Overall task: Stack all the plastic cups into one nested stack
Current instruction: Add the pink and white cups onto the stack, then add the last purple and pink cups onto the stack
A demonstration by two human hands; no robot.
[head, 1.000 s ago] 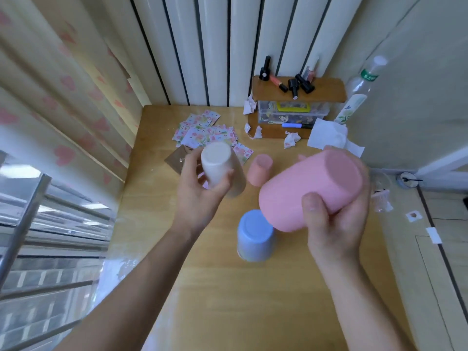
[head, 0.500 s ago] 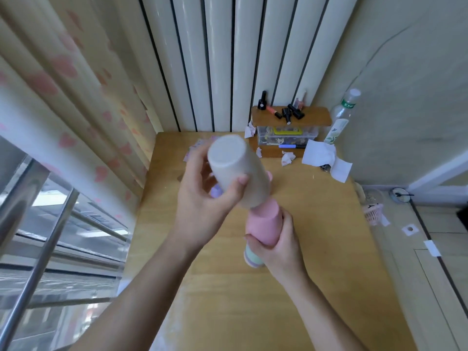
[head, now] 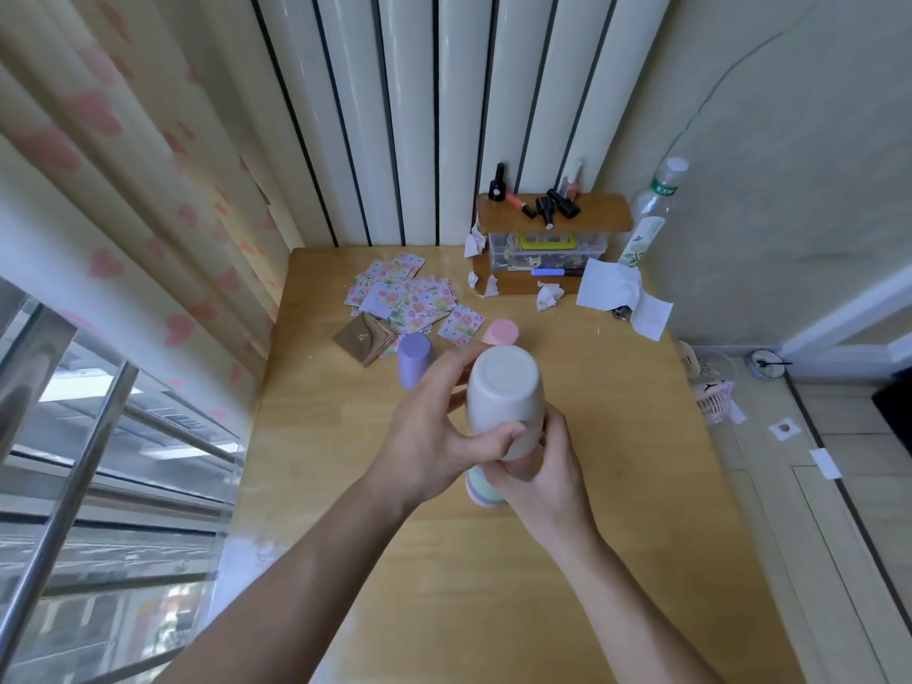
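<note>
We grip the nested stack upside down above the table. Our left hand closes around the cream cup on top; our right hand clasps the striped rims below. A purple cup and a pink cup stand inverted just behind, apart.

You hold a cream plastic cup over pastel green and lilac rims; a lilac plastic cup and pink plastic cup stand on your pale wooden counter.
</note>
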